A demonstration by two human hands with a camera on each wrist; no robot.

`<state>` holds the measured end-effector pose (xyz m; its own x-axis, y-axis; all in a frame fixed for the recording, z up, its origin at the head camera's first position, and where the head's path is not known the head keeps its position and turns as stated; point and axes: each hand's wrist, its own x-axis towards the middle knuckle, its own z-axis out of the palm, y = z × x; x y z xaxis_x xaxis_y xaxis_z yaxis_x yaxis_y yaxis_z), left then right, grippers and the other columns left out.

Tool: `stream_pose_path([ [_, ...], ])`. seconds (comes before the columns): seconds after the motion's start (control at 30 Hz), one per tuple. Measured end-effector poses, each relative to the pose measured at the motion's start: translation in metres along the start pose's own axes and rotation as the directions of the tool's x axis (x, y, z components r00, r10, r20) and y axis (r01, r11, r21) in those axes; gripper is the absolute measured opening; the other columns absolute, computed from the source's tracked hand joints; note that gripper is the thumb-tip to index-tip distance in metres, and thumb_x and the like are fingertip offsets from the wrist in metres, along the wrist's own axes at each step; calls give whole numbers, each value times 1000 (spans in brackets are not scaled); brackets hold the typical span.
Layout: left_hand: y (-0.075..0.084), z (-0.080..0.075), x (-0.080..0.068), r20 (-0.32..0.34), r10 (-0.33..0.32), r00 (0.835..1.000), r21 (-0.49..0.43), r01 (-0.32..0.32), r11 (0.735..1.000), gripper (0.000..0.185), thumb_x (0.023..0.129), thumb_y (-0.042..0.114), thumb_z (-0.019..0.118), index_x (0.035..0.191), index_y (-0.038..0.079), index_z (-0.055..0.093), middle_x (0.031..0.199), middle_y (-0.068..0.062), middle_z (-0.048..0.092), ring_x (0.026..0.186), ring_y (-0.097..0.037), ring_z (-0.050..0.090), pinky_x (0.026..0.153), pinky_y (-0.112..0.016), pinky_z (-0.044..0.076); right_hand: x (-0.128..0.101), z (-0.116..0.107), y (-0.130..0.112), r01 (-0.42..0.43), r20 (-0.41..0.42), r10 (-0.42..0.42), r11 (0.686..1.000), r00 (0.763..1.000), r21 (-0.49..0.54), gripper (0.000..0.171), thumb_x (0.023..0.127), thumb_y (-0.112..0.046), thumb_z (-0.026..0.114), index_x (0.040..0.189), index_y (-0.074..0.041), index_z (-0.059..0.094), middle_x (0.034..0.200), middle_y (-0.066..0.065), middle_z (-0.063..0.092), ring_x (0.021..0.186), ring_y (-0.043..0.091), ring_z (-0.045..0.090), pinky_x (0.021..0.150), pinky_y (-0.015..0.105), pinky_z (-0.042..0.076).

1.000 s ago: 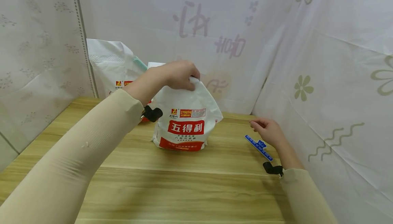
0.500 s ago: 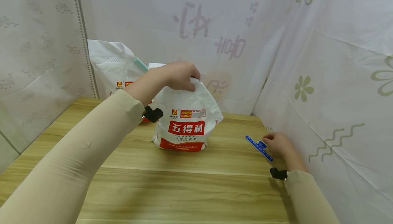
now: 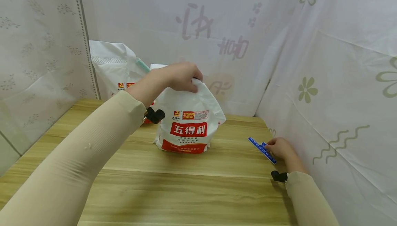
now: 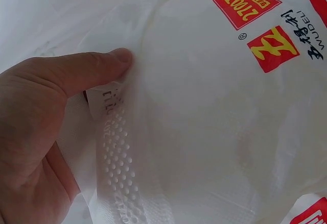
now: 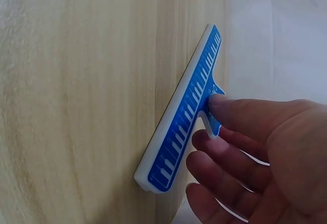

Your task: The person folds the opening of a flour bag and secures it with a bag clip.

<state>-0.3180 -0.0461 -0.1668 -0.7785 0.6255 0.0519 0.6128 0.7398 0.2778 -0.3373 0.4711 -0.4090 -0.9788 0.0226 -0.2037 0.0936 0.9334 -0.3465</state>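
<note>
A white flour bag (image 3: pixel 189 105) with red labels stands upright near the middle of the table. At its folded top, my left hand (image 3: pixel 181 76) pinches the plastic, the thumb lying on the printed side in the left wrist view. Over on the right lies a long blue-and-white bag clip (image 5: pixel 186 114) with a piano-key pattern. My right hand (image 3: pixel 280 149) holds the clip's handle, thumb on top and fingers curled underneath. In the right wrist view the clip's long bar points away from the palm.
Behind and left of the bag stands a second white flour bag (image 3: pixel 110 64) with a light green clip (image 3: pixel 142 64) at its top edge. Patterned white curtains (image 3: pixel 341 81) enclose the wooden table (image 3: pixel 186 195) at the back and sides.
My right hand has come down beside the blue bag clip and taken its handle between thumb and fingers. My left hand and the flour bag have stayed in place.
</note>
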Motion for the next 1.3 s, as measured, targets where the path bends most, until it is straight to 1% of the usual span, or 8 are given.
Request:
stream_pose_path([
  [0.23,-1,1,1,-3,-4,1000,-4,4,1000,17,104,14,69,118,11,78,113,-8,77,91,-25,75,82,-38,67,1,1,-1,0,9,0,1000,1000,18,47,103,-29,73,130,10,70,114,23,74,99,32,66,87,45,55],
  [0.43,-1,2,2,-8,-1,1000,0,1,1000,15,103,15,70,116,11,78,111,-7,77,90,-24,75,81,-37,67,-1,1,-1,26,-6,-25,998,1000,51,46,101,-29,75,123,11,70,106,19,74,95,29,66,79,36,53],
  [0.7,-3,3,4,-6,3,1000,8,-3,1000,15,103,15,69,115,12,78,110,-6,77,90,-24,74,80,-36,66,0,5,0,10,53,-21,982,998,186,32,104,-25,73,115,5,69,91,8,70,83,22,63,71,33,52],
  [0.93,-3,2,4,-3,3,1000,0,-3,1000,15,104,14,68,115,11,77,110,-6,77,90,-24,74,81,-36,66,1,3,-1,12,51,-27,959,998,283,31,104,-21,72,111,9,70,97,13,75,84,20,71,73,33,61],
  [1.03,-3,2,4,-7,1,1000,-9,-1,1000,16,104,14,69,116,11,77,111,-7,77,90,-24,75,81,-37,67,2,2,-2,16,25,-26,946,999,323,37,107,-24,70,116,12,68,107,17,78,89,20,76,77,33,64],
  [1.1,-3,3,4,-8,1,1000,-17,-1,1000,16,104,14,69,117,10,78,112,-7,77,90,-25,76,81,-37,67,1,0,-4,26,10,-32,927,999,374,44,109,-24,68,125,16,61,112,20,78,91,20,78,81,34,66],
  [1.17,-3,3,3,-9,0,1000,-23,0,1000,17,104,15,70,118,10,78,112,-8,77,90,-25,76,80,-37,68,1,-1,-8,44,-6,-46,897,999,441,54,110,-23,66,139,20,50,118,23,76,94,19,79,86,37,67],
  [1.3,-3,2,3,-10,0,1000,-19,0,1000,16,104,14,69,117,10,77,112,-8,76,90,-25,75,81,-37,67,-1,-5,-19,95,-57,-76,836,995,541,74,112,-24,63,159,20,28,129,23,74,98,14,79,94,36,66],
])
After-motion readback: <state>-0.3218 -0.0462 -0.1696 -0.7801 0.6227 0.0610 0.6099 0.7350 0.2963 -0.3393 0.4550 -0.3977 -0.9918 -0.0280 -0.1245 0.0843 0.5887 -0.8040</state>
